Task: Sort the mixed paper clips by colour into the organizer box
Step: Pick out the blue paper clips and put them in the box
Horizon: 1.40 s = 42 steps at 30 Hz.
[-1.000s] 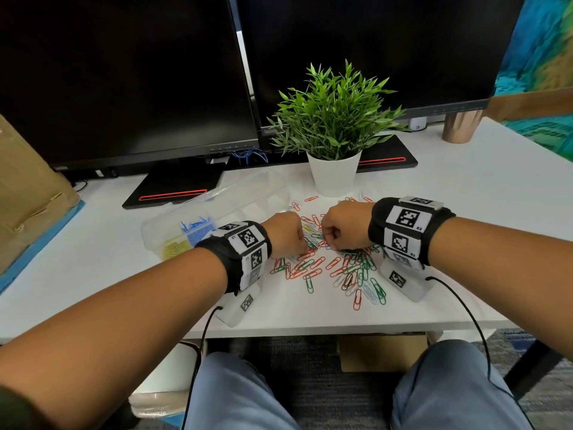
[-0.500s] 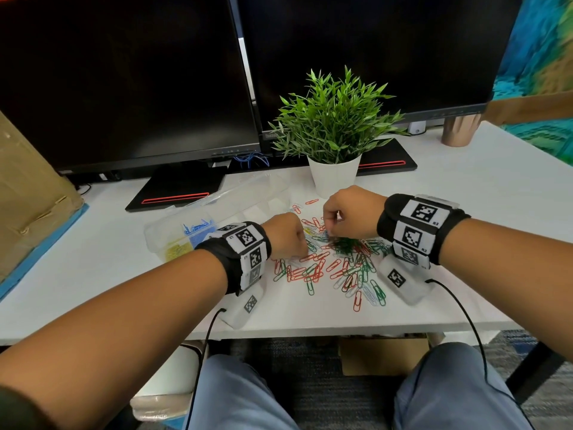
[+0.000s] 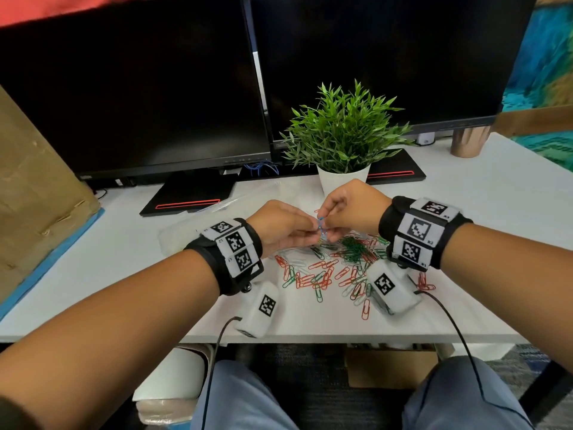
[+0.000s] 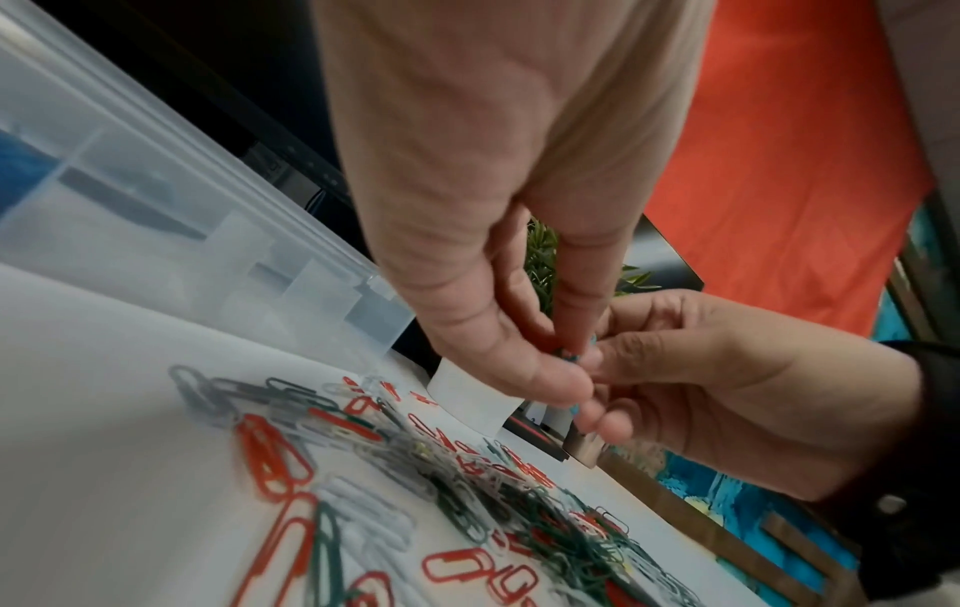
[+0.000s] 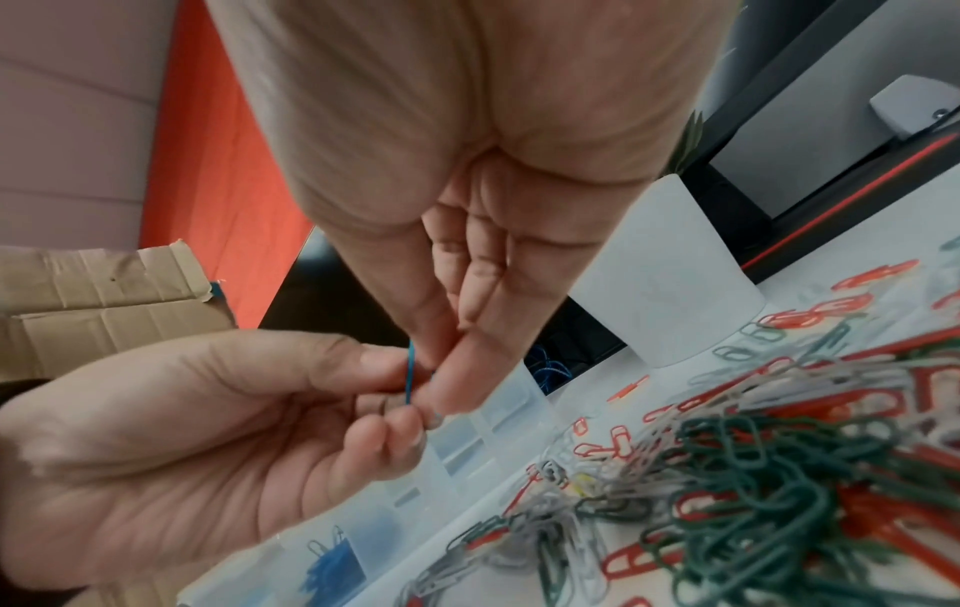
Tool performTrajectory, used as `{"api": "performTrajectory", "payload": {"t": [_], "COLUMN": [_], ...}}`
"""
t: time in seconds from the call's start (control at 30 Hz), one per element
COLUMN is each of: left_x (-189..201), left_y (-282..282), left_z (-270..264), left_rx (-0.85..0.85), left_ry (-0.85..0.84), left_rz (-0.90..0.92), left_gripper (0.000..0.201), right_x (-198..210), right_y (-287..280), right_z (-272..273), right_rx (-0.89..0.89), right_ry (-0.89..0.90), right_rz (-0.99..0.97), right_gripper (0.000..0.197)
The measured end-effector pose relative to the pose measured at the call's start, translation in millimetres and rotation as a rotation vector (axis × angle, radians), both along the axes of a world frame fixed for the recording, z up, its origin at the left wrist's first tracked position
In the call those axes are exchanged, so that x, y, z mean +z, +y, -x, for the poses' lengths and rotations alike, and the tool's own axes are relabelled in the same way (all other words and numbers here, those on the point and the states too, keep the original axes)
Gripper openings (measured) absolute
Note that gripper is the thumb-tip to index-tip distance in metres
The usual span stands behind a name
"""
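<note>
Above the clip pile, my left hand [image 3: 310, 233] and right hand [image 3: 327, 226] meet fingertip to fingertip, and both pinch a blue paper clip [image 3: 322, 227]. It shows as a thin blue wire [image 5: 410, 371] between the thumb and fingers of the two hands; I cannot tell whether it is one clip or two linked ones. The mixed pile [image 3: 338, 268] of red, green and white clips lies on the white table just below. The translucent organizer box [image 3: 176, 235] stands to the left, half hidden by my left wrist. One compartment [image 5: 332, 571] holds blue clips.
A potted plant [image 3: 341, 138] in a white pot [image 3: 342, 181] stands right behind the hands. Two dark monitors [image 3: 139, 88] close off the back. A cardboard box [image 3: 34, 197] is at the far left, a copper cup [image 3: 468, 142] at the back right.
Both hands have risen off the pile and come together. The right hand lifted first, and now both pinch the blue clip in the air.
</note>
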State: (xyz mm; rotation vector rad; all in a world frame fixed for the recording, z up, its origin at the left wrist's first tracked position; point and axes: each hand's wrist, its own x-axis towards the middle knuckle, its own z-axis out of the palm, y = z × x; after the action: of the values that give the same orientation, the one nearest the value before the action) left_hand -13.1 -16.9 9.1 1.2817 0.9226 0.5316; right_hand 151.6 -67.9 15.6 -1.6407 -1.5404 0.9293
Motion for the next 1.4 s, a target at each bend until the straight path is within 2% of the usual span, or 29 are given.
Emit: {"api": "performTrajectory", "payload": {"t": [0.37, 0.53, 0.6, 0.63, 0.73, 0.8, 0.9, 1.0, 1.1, 1.2, 1.3, 1.4], "left_x": [-7.0, -1.0, 5.3, 9.3, 22.1, 28.2, 27.5, 19.1, 16.3, 18.8, 20.5, 13.4], "left_y": [-5.7, -1.1, 9.9, 18.3, 48.8, 65.9, 79.5, 86.3, 85.3, 73.4, 51.6, 35.1], "left_z": [14.1, 27.4, 39.2, 47.7, 78.7, 97.4, 116.3, 123.1, 118.7, 102.7, 77.8, 53.5], "left_rx": [0.078, 0.117, 0.165, 0.194, 0.278, 0.283, 0.262, 0.233, 0.229, 0.231, 0.135, -0.051], "left_ry": [-0.03, 0.107, 0.223, 0.308, 0.642, 0.857, 1.058, 1.134, 1.105, 1.004, 0.846, 0.833], "left_rz": [-0.127, -0.262, -0.356, -0.439, -0.676, -0.722, -0.698, -0.645, -0.642, -0.811, -0.943, -0.994], "left_gripper": [0.006, 0.007, 0.011, 0.013, 0.018, 0.017, 0.018, 0.024, 0.022, 0.01, 0.013, 0.014], "right_x": [1.3, 7.4, 11.0, 11.4, 13.0, 12.0, 6.9, 1.0, -4.0, -8.0, -14.3, -20.4], "right_y": [1.1, 2.6, 1.6, 0.7, -6.9, -15.6, -27.0, -34.2, -38.0, -39.0, -39.2, -39.7], "right_z": [9.1, 19.1, 17.2, 13.6, -4.7, -19.1, -43.5, -65.2, -77.3, -80.4, -80.4, -82.3], "right_rx": [-0.034, 0.002, 0.031, 0.049, 0.136, 0.188, 0.177, 0.133, 0.11, 0.098, 0.111, 0.068], "right_ry": [0.256, 0.309, 0.182, 0.023, -0.678, -0.919, -0.994, -1.02, -1.022, -1.024, -1.068, -1.088], "right_rz": [0.025, 0.039, 0.034, 0.009, -0.082, -0.024, 0.107, 0.162, 0.191, 0.239, 0.242, 0.182], "right_gripper": [0.009, 0.014, 0.014, 0.016, 0.019, 0.02, 0.019, 0.022, 0.032, 0.046, 0.04, 0.031]}}
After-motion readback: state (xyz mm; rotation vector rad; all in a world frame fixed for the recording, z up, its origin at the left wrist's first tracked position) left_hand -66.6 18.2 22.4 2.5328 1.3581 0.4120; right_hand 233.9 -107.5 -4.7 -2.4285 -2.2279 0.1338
